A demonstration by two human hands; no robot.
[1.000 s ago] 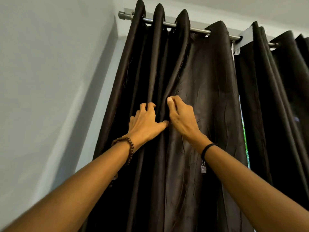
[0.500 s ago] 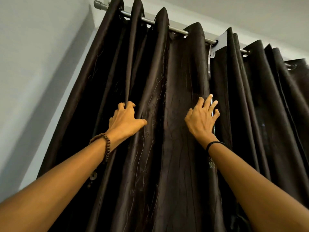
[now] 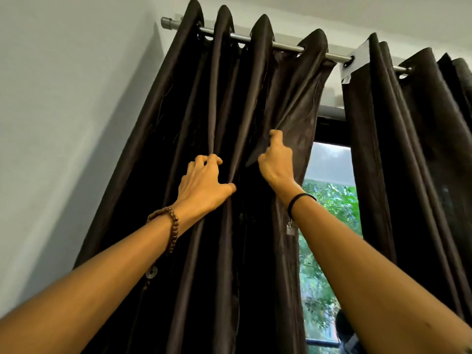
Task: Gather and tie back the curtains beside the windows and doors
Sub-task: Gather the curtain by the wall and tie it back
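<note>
Your left hand [image 3: 204,185] and right hand [image 3: 277,162] each pinch curtain [image 3: 255,103] folds; soft, slippery cloth (bunch lower)

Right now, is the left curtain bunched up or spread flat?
Bunched up. The left curtain hangs in tight folds, both hands pinch it, and window shows beside it.

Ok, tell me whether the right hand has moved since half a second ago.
Yes. The right hand pulled the left curtain's edge leftward, away from the white tag, exposing window.
</note>
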